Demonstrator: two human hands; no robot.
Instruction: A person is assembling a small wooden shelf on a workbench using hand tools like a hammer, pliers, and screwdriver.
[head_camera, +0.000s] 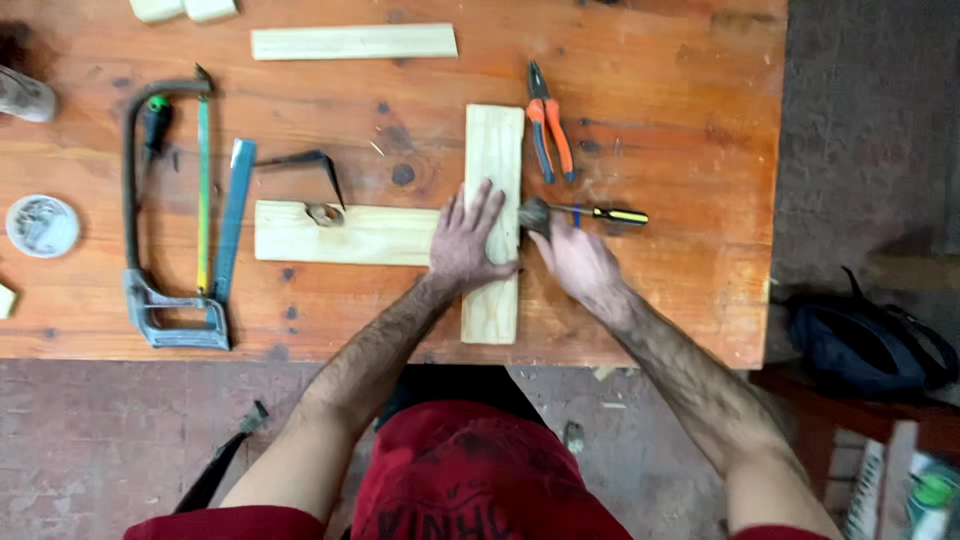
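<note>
The pale, short pine board lies upright across the middle of the orange-brown wooden table, its near end reaching almost to the table's front edge, and it crosses over the right end of a second pale pine board that runs sideways to the left, so the two form a rough cross. The left hand lies flat on that crossing, palm down, fingers spread wide and pressing the top board in place, closed around nothing. The right hand sits just beside the board's right edge, fingers curled around a small dark-bristled brush whose head touches or nearly touches that edge; how tightly it is gripped cannot be told. The step in hand looks like brushing along the board's side at the joint while the other hand steadies the pieces. What comes next seems to call for steady downward pressure from the flat hand, so the top board does not slide. Just beyond the brush lies a screwdriver with a black and yellow handle, and farther up a pair of orange-handled pliers. Well to the left rest a grey-framed hacksaw, a blue flat metal strip and a dark bent metal piece, with a narrow pale wooden slat near the far edge.
</note>
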